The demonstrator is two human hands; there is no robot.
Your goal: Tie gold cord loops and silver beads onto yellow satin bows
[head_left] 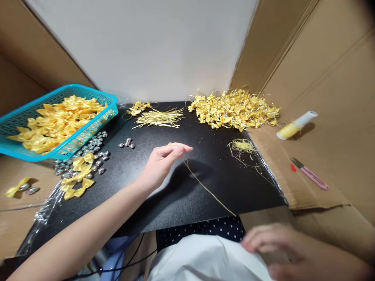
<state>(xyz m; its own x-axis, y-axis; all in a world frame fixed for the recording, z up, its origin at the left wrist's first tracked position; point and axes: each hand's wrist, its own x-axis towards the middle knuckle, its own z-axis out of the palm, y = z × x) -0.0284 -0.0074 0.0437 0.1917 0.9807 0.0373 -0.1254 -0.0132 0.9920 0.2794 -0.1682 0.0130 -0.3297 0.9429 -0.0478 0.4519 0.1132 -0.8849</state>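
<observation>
Over the middle of the black table point(164, 207), my left hand point(164, 160) is closed in a pinch. A thin gold cord point(208, 189) hangs from its fingertips and runs down to the right, to the table's front edge. A bit of yellow shows behind the fingers; the rest of what they hold is hidden. My right hand point(272, 246) is low at the right, off the table's front edge, blurred, fingers apart and away from the cord. Cut gold cords point(161, 117) lie in a bundle beyond my left hand.
A teal basket point(32, 157) of yellow bows stands at the left, with silver beads point(98, 144) and loose bows point(79, 175) beside it. Finished-looking bows point(234, 109) are heaped at the back right. A cord tangle point(242, 145), a cord roll point(297, 125) and a pink tool point(313, 176) lie right.
</observation>
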